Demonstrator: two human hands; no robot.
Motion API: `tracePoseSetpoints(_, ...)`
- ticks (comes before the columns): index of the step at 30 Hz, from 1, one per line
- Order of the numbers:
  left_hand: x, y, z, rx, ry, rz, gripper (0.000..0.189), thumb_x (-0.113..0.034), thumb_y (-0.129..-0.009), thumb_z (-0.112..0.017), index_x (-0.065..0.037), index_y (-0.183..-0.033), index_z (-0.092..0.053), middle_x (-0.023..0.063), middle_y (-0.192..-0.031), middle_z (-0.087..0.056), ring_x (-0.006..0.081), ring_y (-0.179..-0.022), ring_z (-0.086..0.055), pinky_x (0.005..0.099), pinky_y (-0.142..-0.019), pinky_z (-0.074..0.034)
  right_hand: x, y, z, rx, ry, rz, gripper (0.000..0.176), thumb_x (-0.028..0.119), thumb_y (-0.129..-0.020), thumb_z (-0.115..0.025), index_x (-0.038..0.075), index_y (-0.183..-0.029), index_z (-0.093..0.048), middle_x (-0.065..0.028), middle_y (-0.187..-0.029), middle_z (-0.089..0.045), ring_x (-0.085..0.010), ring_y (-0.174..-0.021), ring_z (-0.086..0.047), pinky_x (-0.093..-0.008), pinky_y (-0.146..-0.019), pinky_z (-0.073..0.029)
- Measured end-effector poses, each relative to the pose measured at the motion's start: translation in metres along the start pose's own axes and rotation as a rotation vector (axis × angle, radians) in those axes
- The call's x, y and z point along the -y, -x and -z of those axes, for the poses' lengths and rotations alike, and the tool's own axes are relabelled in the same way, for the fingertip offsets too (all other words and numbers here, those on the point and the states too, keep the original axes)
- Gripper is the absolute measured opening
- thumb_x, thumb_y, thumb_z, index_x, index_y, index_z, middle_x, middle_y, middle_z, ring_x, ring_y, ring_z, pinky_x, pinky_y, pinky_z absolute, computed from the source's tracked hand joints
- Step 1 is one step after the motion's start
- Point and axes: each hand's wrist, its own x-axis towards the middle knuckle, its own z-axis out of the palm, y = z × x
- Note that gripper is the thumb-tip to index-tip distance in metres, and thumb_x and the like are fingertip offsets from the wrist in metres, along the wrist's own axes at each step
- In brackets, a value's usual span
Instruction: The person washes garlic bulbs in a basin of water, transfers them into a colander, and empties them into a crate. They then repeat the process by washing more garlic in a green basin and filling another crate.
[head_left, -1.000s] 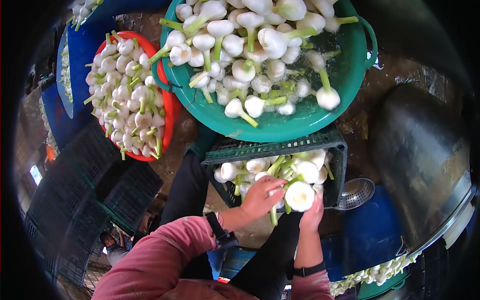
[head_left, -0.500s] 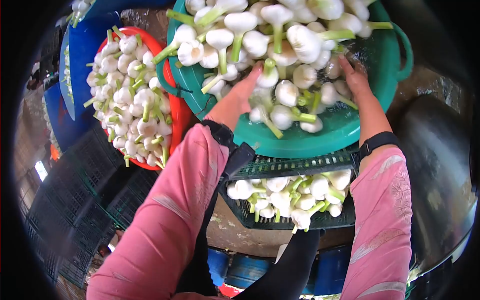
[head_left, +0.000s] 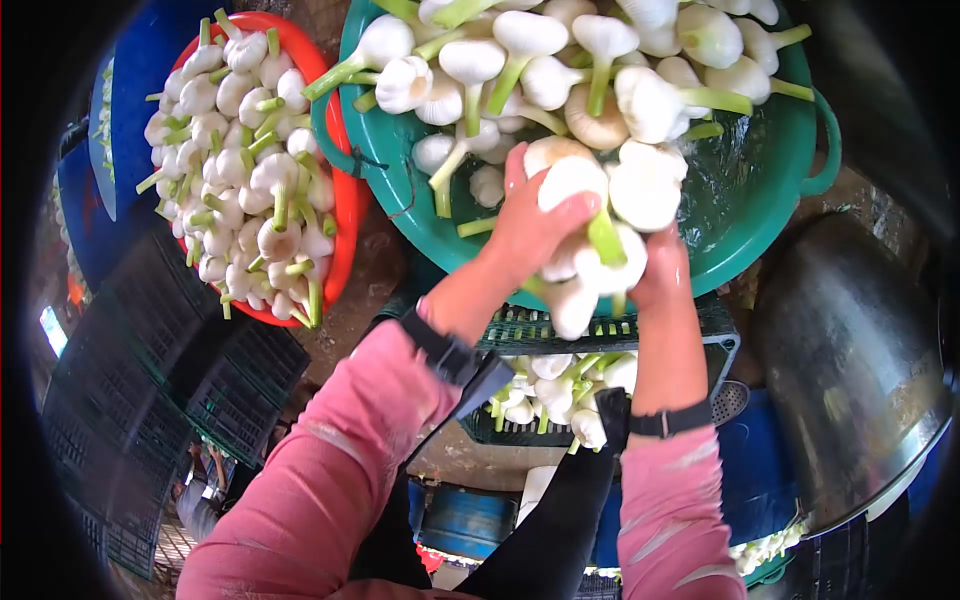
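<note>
My left hand [head_left: 530, 220] is curled around a cluster of garlic bulbs [head_left: 575, 185] with short green stems. My right hand [head_left: 662, 268] closes on the same cluster from the other side, its fingers partly hidden behind the bulbs. The cluster is lifted over the near rim of a green tub [head_left: 432, 238]. Water shows in the tub at right, and a heap of more garlic bulbs [head_left: 530, 40] fills its far side. Below the rim, a dark slatted crate [head_left: 505, 330] contains trimmed garlic [head_left: 555, 385].
A red basin [head_left: 347, 225] piled with garlic stands at left. Stacked dark crates [head_left: 110, 400] are at lower left. A large metal bowl [head_left: 850, 370] leans at right, with a blue barrel [head_left: 470, 518] below. Another person [head_left: 198, 505] is partly visible at lower left.
Both hands have come together from inside the tub, gathering several garlic bulbs and bringing them up toward the near rim. The view has shifted slightly.
</note>
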Motion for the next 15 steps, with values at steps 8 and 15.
tracePoseSetpoints(8,-0.076,0.136,-0.006,0.085,-0.186,-0.199,0.061,-0.048,-0.055,-0.061,-0.005,-0.098,-0.054,0.0274,-0.125,-0.013,0.0387,-0.118,-0.014,0.0409,-0.095,-0.019,-0.010,0.158,0.027,0.051,0.173,0.221,0.059,0.038,-0.081,-0.041,0.002,-0.124,-0.024,-0.0084,-0.118,-0.037,-0.0185,-0.106,-0.040,-0.0295,-0.086,-0.036)
tracePoseSetpoints(15,-0.021,0.241,-0.055,0.121,-0.440,0.058,0.048,-0.025,-0.055,-0.070,-0.007,-0.097,-0.057,0.0234,-0.130,-0.004,0.0354,-0.118,-0.021,0.0388,-0.094,-0.024,-0.083,0.212,0.117,-0.488,0.151,0.173,0.024,0.001,-0.075,-0.053,0.001,-0.098,-0.050,-0.0046,-0.085,-0.055,-0.0105,-0.071,-0.053,-0.0213,-0.064,-0.044)
